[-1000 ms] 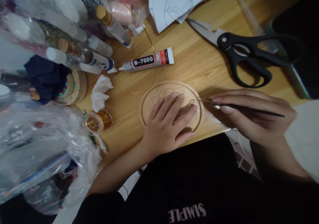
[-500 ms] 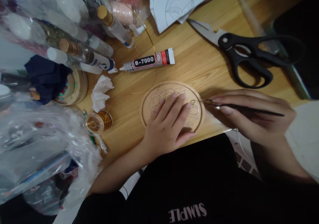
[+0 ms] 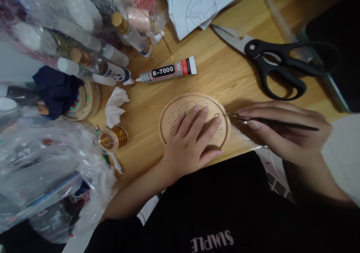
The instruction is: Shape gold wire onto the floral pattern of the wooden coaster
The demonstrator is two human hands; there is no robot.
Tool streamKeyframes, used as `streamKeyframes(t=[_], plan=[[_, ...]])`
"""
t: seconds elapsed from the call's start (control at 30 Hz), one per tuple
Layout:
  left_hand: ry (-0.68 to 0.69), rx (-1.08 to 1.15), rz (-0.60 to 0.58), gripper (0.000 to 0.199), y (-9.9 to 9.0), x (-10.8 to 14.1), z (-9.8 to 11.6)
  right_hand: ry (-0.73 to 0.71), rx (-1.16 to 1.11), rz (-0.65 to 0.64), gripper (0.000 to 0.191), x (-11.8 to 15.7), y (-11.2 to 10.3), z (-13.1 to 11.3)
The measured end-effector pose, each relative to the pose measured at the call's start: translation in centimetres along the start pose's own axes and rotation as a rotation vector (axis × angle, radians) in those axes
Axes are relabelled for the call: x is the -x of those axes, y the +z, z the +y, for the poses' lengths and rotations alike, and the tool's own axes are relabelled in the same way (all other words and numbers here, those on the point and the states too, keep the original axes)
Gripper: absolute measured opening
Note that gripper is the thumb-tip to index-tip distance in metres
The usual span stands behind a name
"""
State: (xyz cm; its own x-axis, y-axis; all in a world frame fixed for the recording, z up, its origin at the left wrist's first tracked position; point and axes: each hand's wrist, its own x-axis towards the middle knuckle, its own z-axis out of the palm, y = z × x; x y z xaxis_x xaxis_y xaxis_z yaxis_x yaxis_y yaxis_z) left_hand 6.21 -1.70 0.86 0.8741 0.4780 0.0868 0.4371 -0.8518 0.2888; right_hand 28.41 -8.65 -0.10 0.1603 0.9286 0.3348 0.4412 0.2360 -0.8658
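A round wooden plaque [image 3: 164,114] with a raised rim and a pencilled flower drawing lies near the table's front edge. My left hand [image 3: 188,136] rests flat across it, fingers stretched out, covering much of the drawing. Its index fingertip touches the lower end of a small gold wire outline [image 3: 216,116] on the plaque's right part. Just right of the rim, my right hand [image 3: 289,127] holds dark tweezers [image 3: 292,125] between thumb and fingers, their tips pointing left at the plaque's edge. Whether anything is between the tips is too small to tell.
Behind the plaque lies a B-7000 glue tube [image 3: 165,71]. Large black-handled scissors [image 3: 261,54] are at the back right, near paper drawings [image 3: 202,5]. On the left are a gold wire spool [image 3: 112,138], crumpled tissue [image 3: 116,107], bagged bottles [image 3: 123,28] and plastic bags [image 3: 56,163].
My left index finger has shifted right and down on the plaque, over part of the gold outline. My right hand with the tweezers has barely moved.
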Motion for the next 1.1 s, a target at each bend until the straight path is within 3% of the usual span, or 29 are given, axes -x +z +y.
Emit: streamKeyframes(t=[0.93,1.1], plan=[[0.044,-0.02,0.055,0.055,0.23,0.19,-0.07,-0.097,0.025,0.027,0.043,0.03,-0.06,0.64],[0.068,-0.005,0.088,0.054,0.21,0.18,-0.07,-0.04,0.042,0.022,0.03,0.1,0.06,0.37]])
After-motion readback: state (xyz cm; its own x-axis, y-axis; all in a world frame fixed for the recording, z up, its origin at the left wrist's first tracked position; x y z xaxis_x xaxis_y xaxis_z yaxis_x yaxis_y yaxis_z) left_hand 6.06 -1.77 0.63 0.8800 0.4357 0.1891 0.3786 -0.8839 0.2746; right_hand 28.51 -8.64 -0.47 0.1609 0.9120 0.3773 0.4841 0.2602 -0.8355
